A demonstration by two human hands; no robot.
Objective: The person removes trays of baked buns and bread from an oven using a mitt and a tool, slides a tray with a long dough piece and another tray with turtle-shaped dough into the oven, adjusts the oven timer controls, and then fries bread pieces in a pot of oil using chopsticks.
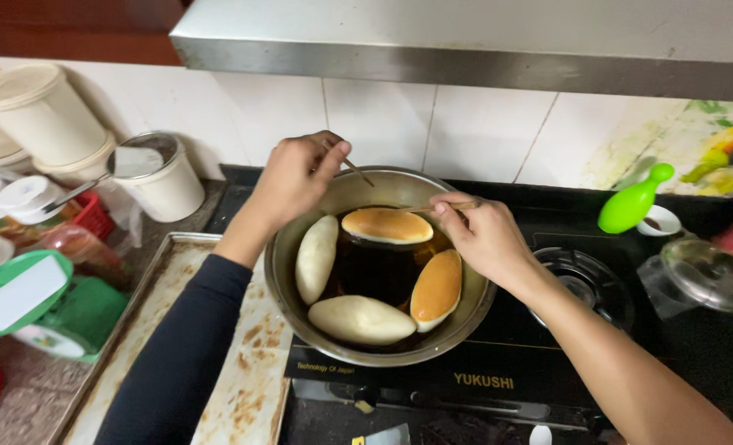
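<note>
A steel pan (pixel 473 309) of dark oil stands on a black stove (pixel 506 371). Several oval dough pieces float in it: two pale ones (pixel 317 257) (pixel 360 320) at the left and front, two golden-brown ones (pixel 386 225) (pixel 437 286) at the back and right. My left hand (pixel 294 177) hovers over the pan's far-left rim, closed around a thin wooden stick (pixel 357 170). My right hand (pixel 483 237) is above the right rim, pinching a second wooden stick (pixel 441 208) that reaches toward the browned piece at the back.
A worn metal baking tray (pixel 243 387) lies left of the stove. Cream tubs (pixel 37 111), a lidded white container (pixel 162 177) and a green scale (pixel 41 309) crowd the left counter. A second burner (pixel 576 280), a green bottle-shaped item (pixel 634 200) and a glass lid (pixel 704 272) sit right.
</note>
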